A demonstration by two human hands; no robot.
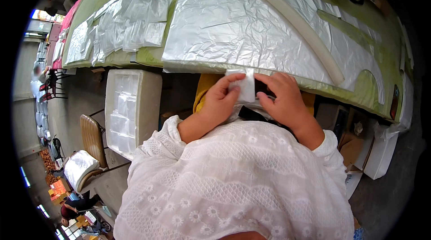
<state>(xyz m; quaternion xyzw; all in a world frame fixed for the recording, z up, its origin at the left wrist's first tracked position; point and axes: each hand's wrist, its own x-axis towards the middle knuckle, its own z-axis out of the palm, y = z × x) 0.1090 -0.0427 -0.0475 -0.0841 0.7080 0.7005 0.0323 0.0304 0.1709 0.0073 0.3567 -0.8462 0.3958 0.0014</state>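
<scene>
Pinching a small flat white plastic pouch between thumb and fingers of the left hand and the right hand, both closed on its side edges, just below the near edge of the long green-topped table. Lying across that table: a large crinkled silvery plastic sheet, a long cream foam strip resting diagonally on it, and overlapping small clear plastic bags spread at the left. Sitting lower left beside a brown folding chair: a white rectangular foam box holding stacked clear packets.
</scene>
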